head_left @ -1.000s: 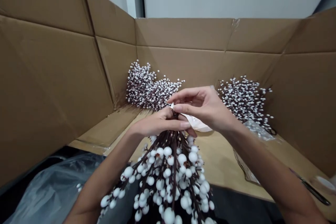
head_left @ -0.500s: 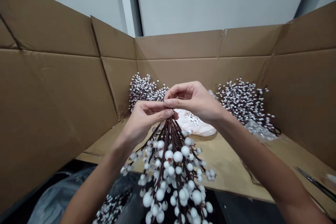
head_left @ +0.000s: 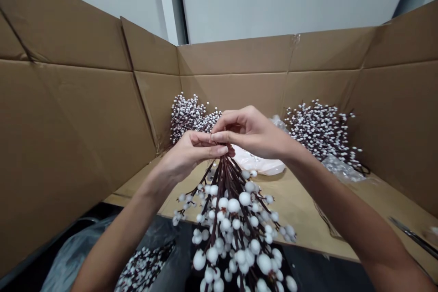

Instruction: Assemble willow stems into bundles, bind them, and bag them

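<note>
Fingertips (head_left: 221,137) of the left hand (head_left: 191,154) and the right hand (head_left: 253,132) meet above a bunch of artificial berry stems (head_left: 232,219), so we see the two hands together, clamped on its narrow top end. That is where the dark stems converge, and a pinch there keeps them gathered while the white berries fan out below, hanging toward us and clear of the cardboard carton (head_left: 301,212). The fingers hide the exact grip, and we cannot count the stems with any confidence.

Behind the hands, we count two more bunches of berry stems: one (head_left: 190,121) rests against the far left corner of the carton wall (head_left: 232,91), and the other (head_left: 321,132) lies to the right. Between them sits one pale pink packet (head_left: 256,163), with one crumpled piece of clear plastic (head_left: 342,169) beside the right bunch. At lower left, a third loose lot of berry stems (head_left: 143,269) lies on a grey plastic bag (head_left: 78,251), outside the carton. One thin dark metal tool (head_left: 414,237) lies at the right edge, perhaps scissors, though blur and cropping leave that uncertain.
</note>
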The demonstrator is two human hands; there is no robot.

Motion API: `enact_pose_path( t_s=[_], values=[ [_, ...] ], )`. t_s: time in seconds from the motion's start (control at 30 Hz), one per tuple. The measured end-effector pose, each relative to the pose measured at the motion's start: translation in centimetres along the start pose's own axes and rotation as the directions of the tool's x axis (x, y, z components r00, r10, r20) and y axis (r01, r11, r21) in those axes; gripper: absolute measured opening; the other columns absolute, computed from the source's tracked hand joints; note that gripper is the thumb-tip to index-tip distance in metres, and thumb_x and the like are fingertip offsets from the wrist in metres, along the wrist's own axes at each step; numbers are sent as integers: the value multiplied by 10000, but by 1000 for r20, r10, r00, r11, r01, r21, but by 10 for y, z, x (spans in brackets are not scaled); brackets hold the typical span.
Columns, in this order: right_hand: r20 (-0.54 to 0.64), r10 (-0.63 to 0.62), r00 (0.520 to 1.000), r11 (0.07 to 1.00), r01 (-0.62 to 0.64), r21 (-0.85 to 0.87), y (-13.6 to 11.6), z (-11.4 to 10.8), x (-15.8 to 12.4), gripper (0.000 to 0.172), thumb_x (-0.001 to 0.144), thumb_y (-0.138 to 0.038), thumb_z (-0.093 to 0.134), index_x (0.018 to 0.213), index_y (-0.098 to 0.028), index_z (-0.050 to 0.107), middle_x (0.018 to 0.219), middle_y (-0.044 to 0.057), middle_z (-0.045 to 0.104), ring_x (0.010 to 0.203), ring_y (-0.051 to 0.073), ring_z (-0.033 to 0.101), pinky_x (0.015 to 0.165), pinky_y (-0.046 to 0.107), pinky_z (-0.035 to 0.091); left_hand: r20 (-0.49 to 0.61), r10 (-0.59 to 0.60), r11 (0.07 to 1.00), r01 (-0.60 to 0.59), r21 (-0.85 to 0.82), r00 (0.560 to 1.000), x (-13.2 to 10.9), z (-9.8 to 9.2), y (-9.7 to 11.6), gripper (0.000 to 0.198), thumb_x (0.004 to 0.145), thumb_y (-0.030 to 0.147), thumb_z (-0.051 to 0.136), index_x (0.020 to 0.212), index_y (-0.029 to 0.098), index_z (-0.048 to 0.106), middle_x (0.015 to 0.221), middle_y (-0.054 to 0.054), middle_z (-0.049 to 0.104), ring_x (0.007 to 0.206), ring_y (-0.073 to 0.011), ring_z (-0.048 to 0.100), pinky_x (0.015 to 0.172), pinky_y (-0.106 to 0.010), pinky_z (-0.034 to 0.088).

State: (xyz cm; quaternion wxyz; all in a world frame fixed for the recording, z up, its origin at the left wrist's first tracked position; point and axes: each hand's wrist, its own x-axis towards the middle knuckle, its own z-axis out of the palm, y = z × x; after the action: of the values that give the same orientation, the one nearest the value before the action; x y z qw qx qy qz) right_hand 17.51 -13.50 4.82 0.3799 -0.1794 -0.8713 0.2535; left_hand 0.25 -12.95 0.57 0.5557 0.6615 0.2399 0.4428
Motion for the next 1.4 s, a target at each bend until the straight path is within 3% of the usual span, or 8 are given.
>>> enact_pose_path(
  t_s=[0.27, 0.5, 0.73, 0.9, 1.03, 1.13, 1.23, 1.4],
  values=[
    [-52, 27, 998, 999, -29, -26, 3, 7, -2, 158, 823, -185, 606, 690, -116, 651, 662, 21, 593, 601, 85, 530, 521, 202, 403, 6, 17, 999, -17, 39, 1000, -2, -1, -12, 208, 620, 262, 831, 792, 160, 771, 757, -67, 763, 728, -169, 702, 812, -303, 521],
    [-131, -15, 991, 1000, 16, 8, 4, 0, 3, 150, 823, -224, 637, 738, -101, 647, 679, 22, 602, 599, 82, 499, 540, 228, 382, 179, 66, 985, -93, 147, 982, -11, -11, -8, 453, 614, 308, 845, 1024, 150, 736, 1001, -115, 749, 932, -250, 693, 892, -362, 514],
    [-53, -118, 992, 979, 107, -175, 11, 0, 25, 164, 830, -215, 639, 701, -115, 651, 667, 14, 587, 574, 69, 472, 513, 227, 344, -38, 165, 888, -131, 440, 986, -7, -10, -2, 201, 746, 349, 738, 803, 157, 754, 843, -67, 751, 777, -178, 668, 750, -286, 511],
    [0, -71, 997, 997, 71, -25, 2, -2, 35, 162, 818, -271, 682, 871, -119, 668, 719, 10, 598, 637, 82, 519, 569, 217, 398, -209, 353, 805, -182, 564, 912, -14, -11, 4, 190, 739, 337, 740, 775, 151, 748, 735, -38, 727, 694, -166, 636, 668, -269, 490],
    [-97, 214, 972, 945, -181, 273, 1, -1, 14, 352, 838, -477, 635, 815, -127, 648, 719, 29, 601, 617, 89, 548, 552, 210, 452, -204, 568, 557, -189, 809, 798, -29, -17, 2, 193, 792, 343, 693, 868, 176, 751, 866, -51, 752, 809, -214, 671, 751, -306, 511],
    [271, 493, 827, 673, -560, 483, 16, 7, -3, 557, 868, -627, 483, 788, -106, 661, 651, 68, 627, 556, 116, 583, 540, 245, 505, 62, 653, 157, -215, 964, 754, -39, -21, -6, 154, 858, 262, 616, 927, 183, 730, 972, -72, 749, 1000, -258, 652, 903, -377, 490],
    [575, 513, 638, 380, -769, 515, 36, 23, -10, 672, 869, -686, 402, 845, -72, 671, 670, 114, 666, 588, 152, 650, 595, 272, 552, 268, 579, -178, -201, 963, 770, -47, -21, -18, 218, 908, 126, 497, 1006, 143, 691, 1054, -118, 729, 1130, -301, 591, 951, -469, 470],
    [604, 412, 682, 304, -728, 615, 54, 53, -10, 490, 922, -512, 490, 801, -70, 662, 748, 115, 690, 668, 153, 689, 698, 281, 571, 338, 491, -347, -176, 921, 803, -62, -16, -37, 232, 892, 40, 483, 1008, 104, 673, 1034, -148, 717, 1136, -309, 586, 935, -477, 492]
  ],
)
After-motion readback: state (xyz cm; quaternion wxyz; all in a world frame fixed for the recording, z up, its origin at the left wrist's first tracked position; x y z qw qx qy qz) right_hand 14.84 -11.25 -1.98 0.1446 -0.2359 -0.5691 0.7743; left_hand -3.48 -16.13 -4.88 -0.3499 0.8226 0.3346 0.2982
